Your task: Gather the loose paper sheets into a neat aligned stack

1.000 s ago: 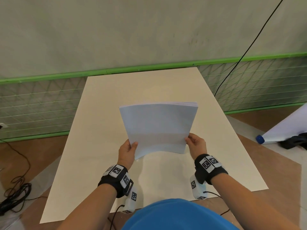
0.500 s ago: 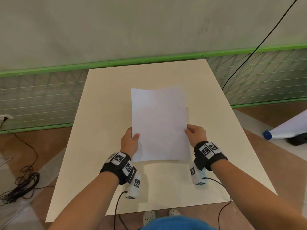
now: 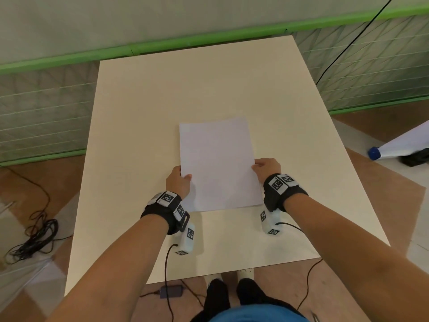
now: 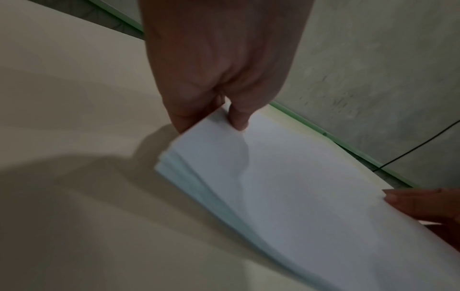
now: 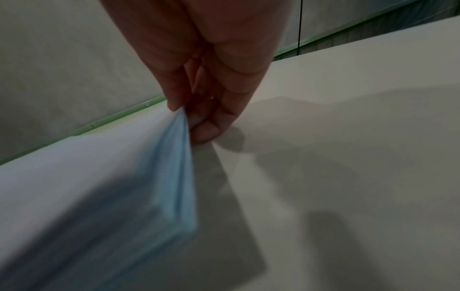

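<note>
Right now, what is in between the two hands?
The paper stack: the left hand and right hand pinch its side edges above the table, in the head view.

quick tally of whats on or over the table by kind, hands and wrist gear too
paper stack: 1, pinched at its sides by the left hand and the right hand; sheet count unreadable
hands: 2
wrist bands: 2
wrist cameras: 2
table: 1
total: 8
</note>
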